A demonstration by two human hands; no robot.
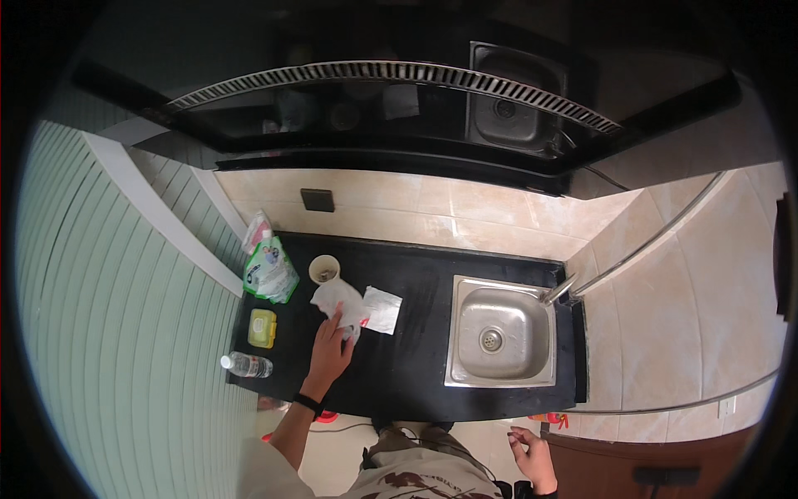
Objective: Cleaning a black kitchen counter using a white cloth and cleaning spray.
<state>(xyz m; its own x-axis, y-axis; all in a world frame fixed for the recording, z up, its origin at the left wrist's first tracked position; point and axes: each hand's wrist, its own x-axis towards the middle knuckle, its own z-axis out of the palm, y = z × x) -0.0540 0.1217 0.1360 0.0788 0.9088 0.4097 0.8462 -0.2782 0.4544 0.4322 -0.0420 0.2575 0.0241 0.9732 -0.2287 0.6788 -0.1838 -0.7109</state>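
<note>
My left hand [330, 352] reaches over the black countertop [411, 380], its fingers on a crumpled white plastic bag [341, 299]. Whether they grip the bag or only rest on it cannot be told. Against the bag's right side lies a square silvery-white sheet [383, 310]. Just behind the bag stands a pale cup [324, 267] with dark bits inside. My right hand [534, 460] hangs in front of the counter, over the floor, with fingers loosely bent and apart; nothing shows in it.
At left are a green-and-white spout pouch [270, 271], a yellow-lidded box [262, 328] and a clear bottle [249, 365] lying on its side. A steel sink [502, 337] with a tap [561, 289] is set in at right. The black range hood [386, 112] overhangs the back.
</note>
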